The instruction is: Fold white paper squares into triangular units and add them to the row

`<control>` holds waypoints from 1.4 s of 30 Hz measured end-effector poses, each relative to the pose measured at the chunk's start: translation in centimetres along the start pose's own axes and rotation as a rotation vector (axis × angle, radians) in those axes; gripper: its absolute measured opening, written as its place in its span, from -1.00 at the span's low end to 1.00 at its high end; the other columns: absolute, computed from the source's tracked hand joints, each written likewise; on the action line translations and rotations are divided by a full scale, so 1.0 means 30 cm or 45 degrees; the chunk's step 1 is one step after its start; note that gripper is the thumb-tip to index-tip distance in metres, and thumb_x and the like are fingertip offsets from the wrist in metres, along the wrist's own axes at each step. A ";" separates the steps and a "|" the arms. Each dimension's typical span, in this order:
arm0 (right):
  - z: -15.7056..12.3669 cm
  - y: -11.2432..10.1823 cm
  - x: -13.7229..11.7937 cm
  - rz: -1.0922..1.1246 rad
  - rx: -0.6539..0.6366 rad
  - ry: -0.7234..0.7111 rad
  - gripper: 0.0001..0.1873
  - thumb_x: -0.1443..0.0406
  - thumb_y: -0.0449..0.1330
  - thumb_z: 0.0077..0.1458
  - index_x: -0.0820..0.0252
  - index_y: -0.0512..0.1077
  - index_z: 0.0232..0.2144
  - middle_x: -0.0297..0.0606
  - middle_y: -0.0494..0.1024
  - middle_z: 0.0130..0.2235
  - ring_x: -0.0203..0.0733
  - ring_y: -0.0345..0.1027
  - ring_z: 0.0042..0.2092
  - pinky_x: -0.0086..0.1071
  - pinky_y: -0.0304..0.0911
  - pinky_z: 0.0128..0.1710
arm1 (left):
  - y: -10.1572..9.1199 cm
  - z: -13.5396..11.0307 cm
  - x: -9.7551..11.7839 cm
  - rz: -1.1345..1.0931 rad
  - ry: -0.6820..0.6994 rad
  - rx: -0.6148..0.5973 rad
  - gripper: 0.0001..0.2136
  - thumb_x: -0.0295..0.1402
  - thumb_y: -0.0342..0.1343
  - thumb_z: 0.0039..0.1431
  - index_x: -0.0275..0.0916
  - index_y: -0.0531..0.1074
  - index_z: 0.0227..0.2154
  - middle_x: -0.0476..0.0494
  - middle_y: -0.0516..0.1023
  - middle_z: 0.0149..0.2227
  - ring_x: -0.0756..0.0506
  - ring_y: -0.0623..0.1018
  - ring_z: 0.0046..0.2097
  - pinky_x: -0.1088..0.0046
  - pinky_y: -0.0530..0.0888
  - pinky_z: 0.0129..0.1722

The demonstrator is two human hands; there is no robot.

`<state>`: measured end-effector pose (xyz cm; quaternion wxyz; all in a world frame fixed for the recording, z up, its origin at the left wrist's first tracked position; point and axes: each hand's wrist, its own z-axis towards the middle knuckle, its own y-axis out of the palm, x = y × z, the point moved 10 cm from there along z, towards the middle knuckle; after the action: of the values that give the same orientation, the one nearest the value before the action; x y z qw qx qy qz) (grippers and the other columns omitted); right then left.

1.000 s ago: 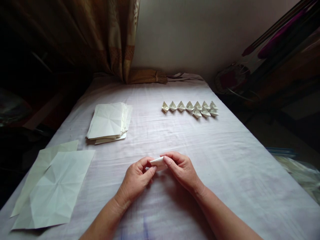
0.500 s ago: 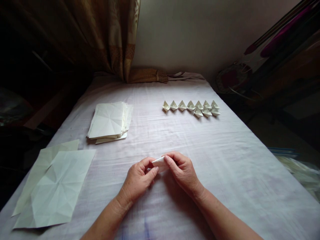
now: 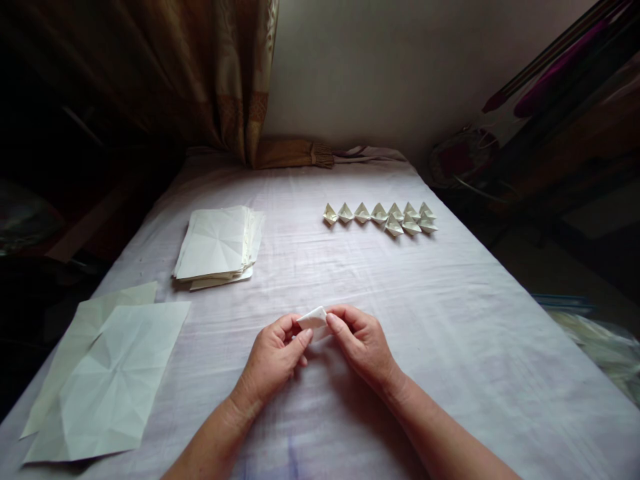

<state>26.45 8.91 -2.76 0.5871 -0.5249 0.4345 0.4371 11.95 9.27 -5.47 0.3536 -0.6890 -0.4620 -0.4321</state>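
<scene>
folded paper (image 3: 313, 319) | pinched between left hand (image 3: 274, 358) and right hand (image 3: 364, 343) fingertips | above bedsheet (image 3: 450, 320)

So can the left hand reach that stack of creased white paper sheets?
Probably yes. Only bare white cloth lies between the left hand and the stack of creased white paper sheets, though it is pinching a small folded white paper piece with the right hand.
</scene>
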 end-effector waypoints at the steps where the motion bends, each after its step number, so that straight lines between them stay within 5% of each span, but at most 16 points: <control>1: -0.001 -0.002 0.003 -0.007 0.007 0.013 -0.74 0.18 0.12 0.16 0.22 0.52 -0.37 -0.28 0.57 -0.43 -0.27 0.41 -0.42 -0.47 0.28 -0.40 | 0.000 0.001 -0.001 -0.004 0.001 -0.001 -0.71 -0.14 0.16 0.00 -0.28 0.45 -0.33 0.10 0.35 -0.65 0.11 0.22 -0.70 0.65 0.16 -0.73; 12: -0.001 -0.004 -0.005 0.043 0.017 0.029 -0.74 0.18 0.11 0.15 0.21 0.50 -0.43 -0.31 0.52 -0.48 -0.28 0.35 -0.44 -0.47 0.25 -0.43 | 0.011 -0.002 -0.004 0.002 0.000 -0.066 -0.69 -0.13 0.17 0.01 -0.29 0.47 -0.29 0.06 0.41 -0.56 0.11 0.33 -0.64 0.67 0.19 -0.73; 27: 0.005 0.021 -0.006 0.086 -0.088 0.062 -0.75 0.19 0.12 0.10 0.22 0.49 -0.48 -0.36 0.46 -0.53 -0.33 0.29 -0.48 -0.48 0.22 -0.44 | -0.001 0.003 -0.037 -0.032 -0.098 -0.092 -0.47 -0.01 0.06 0.11 -0.30 0.35 0.03 0.00 0.47 -0.47 0.09 0.37 -0.62 0.68 0.21 -0.74; 34: 0.004 0.017 0.011 0.058 -0.058 0.098 -0.74 0.18 0.12 0.09 0.20 0.48 -0.49 -0.38 0.44 -0.56 -0.33 0.26 -0.50 -0.49 0.19 -0.48 | 0.015 -0.004 -0.021 -0.022 -0.086 -0.150 -0.46 0.02 0.11 0.08 -0.28 0.38 -0.01 0.06 0.41 -0.54 0.10 0.33 -0.64 0.69 0.17 -0.73; 42: 0.005 0.019 0.014 0.090 -0.090 0.117 -0.68 0.12 0.12 0.12 0.20 0.41 -0.54 -0.41 0.36 -0.59 -0.35 0.21 -0.52 -0.50 0.17 -0.50 | 0.019 -0.005 0.012 -0.034 0.025 -0.115 -0.63 -0.03 0.16 0.07 -0.27 0.46 -0.27 0.06 0.39 -0.55 0.10 0.35 -0.62 0.65 0.22 -0.67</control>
<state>26.00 9.12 -3.29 0.5318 -0.5490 0.4637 0.4481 12.52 9.08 -5.14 0.3210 -0.6938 -0.4475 -0.4641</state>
